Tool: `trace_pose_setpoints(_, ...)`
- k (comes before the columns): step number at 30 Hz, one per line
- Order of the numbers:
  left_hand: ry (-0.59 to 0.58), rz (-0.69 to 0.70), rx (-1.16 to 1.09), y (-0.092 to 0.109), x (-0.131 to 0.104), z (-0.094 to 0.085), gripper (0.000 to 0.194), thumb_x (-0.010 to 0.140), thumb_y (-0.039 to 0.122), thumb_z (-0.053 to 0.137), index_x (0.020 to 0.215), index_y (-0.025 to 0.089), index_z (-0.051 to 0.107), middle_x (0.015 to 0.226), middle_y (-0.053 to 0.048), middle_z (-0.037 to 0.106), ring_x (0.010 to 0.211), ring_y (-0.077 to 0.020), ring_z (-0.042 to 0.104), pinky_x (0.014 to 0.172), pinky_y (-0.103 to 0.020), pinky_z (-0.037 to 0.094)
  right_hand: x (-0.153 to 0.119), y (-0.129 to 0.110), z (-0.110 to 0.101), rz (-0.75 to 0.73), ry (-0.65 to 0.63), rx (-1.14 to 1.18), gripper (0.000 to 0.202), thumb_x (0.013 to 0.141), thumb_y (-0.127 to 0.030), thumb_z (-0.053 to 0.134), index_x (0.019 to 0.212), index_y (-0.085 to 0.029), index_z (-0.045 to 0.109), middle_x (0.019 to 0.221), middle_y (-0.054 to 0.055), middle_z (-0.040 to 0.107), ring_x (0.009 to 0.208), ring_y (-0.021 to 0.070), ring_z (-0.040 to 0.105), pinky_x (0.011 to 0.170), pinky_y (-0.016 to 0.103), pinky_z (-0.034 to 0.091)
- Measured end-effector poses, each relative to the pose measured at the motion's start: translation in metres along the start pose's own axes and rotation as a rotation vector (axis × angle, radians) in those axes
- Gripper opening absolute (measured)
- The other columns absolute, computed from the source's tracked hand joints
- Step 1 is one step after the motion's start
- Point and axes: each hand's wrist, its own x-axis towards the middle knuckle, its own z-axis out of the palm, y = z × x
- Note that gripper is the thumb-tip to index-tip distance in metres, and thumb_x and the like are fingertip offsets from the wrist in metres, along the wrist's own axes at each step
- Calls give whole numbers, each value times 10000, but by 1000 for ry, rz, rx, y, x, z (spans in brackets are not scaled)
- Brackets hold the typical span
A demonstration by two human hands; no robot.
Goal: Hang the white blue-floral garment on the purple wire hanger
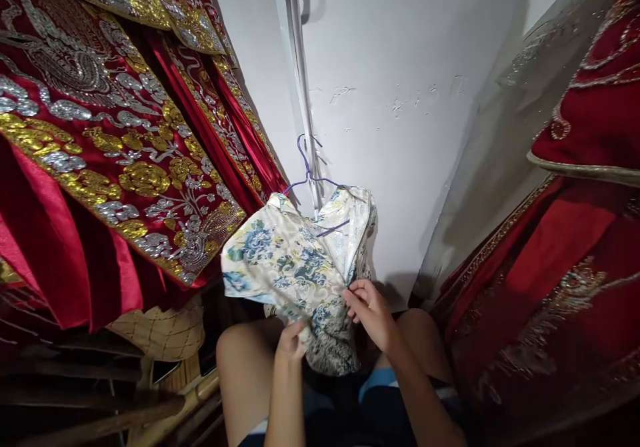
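A white garment with blue and yellow flowers (300, 260) hangs on a purple hanger (309, 175) in front of a white wall. Its front opening gapes on the right side, where the hanger's lower bar shows inside. My right hand (369, 313) pinches the edge of that opening at its lower end. Lower down on the left, my left hand (291, 343) is closed on the garment's side, its fingers partly hidden by the cloth. The lower part of the garment hangs bunched between my knees.
Red embroidered clothing with gold and silver sequins (145, 177) fills the left. More red garments (560, 233) hang at the right. A pale metal pole (300, 80) runs down the wall (400, 47). Wooden furniture (160, 407) stands at the lower left.
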Motion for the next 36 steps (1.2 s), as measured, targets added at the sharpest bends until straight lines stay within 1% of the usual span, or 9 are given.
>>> trace_pose_setpoints(2,-2,-23,-44,6,-1,9,579,595,382,910,1104,209,696,985,-75,745,1033,-306,684,958,-446,527,3,7,7,27,11,-3,476,836,-646,594,1026,-216,519,778,-1,589,616,165,587,536,289,466)
trace_pose_setpoints(5,47,-7,-123,15,-6,26,659,601,337,900,1199,196,662,1077,-85,741,1062,-261,691,1035,-404,480,7,9,13,40,4,-3,439,848,-652,547,969,-231,520,722,-14,557,567,172,561,515,305,454)
trace_pose_setpoints(10,126,-24,-212,16,-10,36,613,597,281,871,1165,165,672,1101,-107,740,1118,-299,670,1034,-423,471,6,-1,10,-42,-169,-20,372,905,-581,487,730,-253,486,618,-18,493,566,186,531,545,317,445)
trace_pose_setpoints(18,168,-19,-251,5,-2,42,387,601,292,790,938,136,679,926,-93,743,975,-298,706,879,-387,537,-7,-19,20,-64,-271,60,302,891,-474,580,723,-232,510,605,-34,475,555,145,465,547,280,387)
trace_pose_setpoints(22,443,274,-157,1,10,34,347,732,324,708,1039,194,611,961,-58,693,1002,-240,670,924,-370,504,-6,-19,14,56,-217,287,337,807,-463,685,662,-209,517,507,-60,423,467,107,397,477,256,313)
trace_pose_setpoints(26,793,766,277,-6,9,24,284,840,274,620,1101,216,525,1140,-81,559,1138,-228,547,1042,-404,410,-5,-12,3,70,-169,310,345,768,-456,737,602,-207,566,473,-36,470,440,105,384,446,262,304)
trace_pose_setpoints(29,584,994,546,-21,-4,38,254,885,215,576,1132,217,516,1186,-106,505,1189,-242,494,1071,-424,372,-5,-11,3,55,-144,262,337,786,-448,726,572,-230,583,478,-18,502,437,125,391,447,284,308)
trace_pose_setpoints(33,198,776,609,-43,-19,65,244,939,189,482,1181,205,508,1115,-104,554,1087,-231,549,961,-388,440,-7,-17,7,7,-102,173,329,772,-449,727,557,-237,596,469,-12,520,418,131,368,450,295,268)
trace_pose_setpoints(36,99,661,590,-48,-21,71,130,971,217,438,1045,198,543,967,-77,593,936,-213,581,851,-348,462,-7,-23,6,-14,-104,152,359,748,-438,745,541,-207,564,456,-23,510,414,101,330,453,276,230)
